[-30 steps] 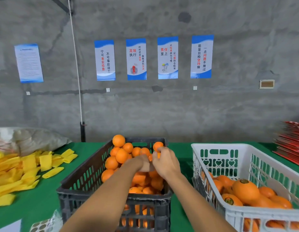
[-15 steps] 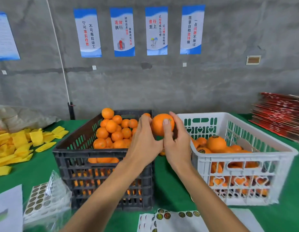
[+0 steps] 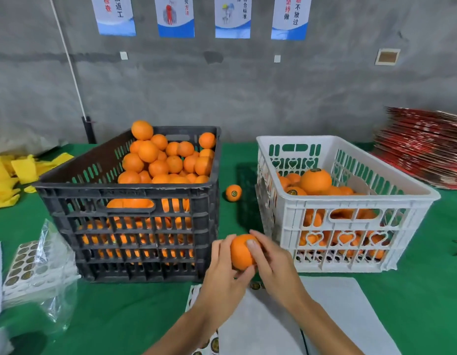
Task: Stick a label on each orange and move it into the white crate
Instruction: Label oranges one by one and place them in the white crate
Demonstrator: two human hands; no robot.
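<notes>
Green cloth point(image 3: 427, 290) covers the table, which carries two crates: a black crate point(image 3: 135, 226) heaped with oranges and a white crate point(image 3: 350, 198) part filled, with one loose orange point(image 3: 233, 192) lying between them. Both hands hold a single orange point(image 3: 241, 252) just above the label sheets point(image 3: 268, 324) in front of the crates. The left hand point(image 3: 223, 275) cups it with curled fingers and the right hand point(image 3: 271, 265) grips it, thumb point(image 3: 253, 245) pressed on top.

both forearms are showing bare to the frame's bottom edge; left hand point(image 3: 223, 275) and right hand point(image 3: 274, 267) are wearing nothing.
</notes>
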